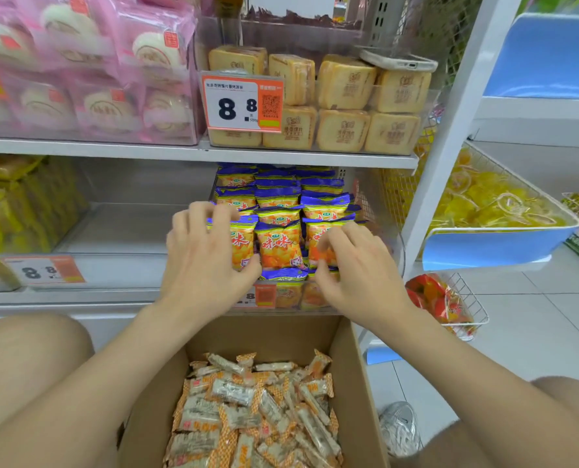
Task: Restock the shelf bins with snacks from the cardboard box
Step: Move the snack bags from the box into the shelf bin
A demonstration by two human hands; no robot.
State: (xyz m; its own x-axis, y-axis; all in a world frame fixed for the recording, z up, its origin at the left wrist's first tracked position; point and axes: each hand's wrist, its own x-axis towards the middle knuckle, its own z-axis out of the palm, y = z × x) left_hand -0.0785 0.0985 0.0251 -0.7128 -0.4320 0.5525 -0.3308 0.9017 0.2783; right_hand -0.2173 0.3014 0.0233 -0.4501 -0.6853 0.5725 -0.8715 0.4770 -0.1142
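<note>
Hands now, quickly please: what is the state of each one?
Left hand: closed, grips the left front packet.
Right hand: closed, pinches the right front packet, though slightly blurred.

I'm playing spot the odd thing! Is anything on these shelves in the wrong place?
Yes. A phone lies flat on top of the square cake packs in the upper shelf bin. Everything else there is a snack, so it looks left behind. Lower down, the left hand and right hand grip blue-orange packets.
</note>
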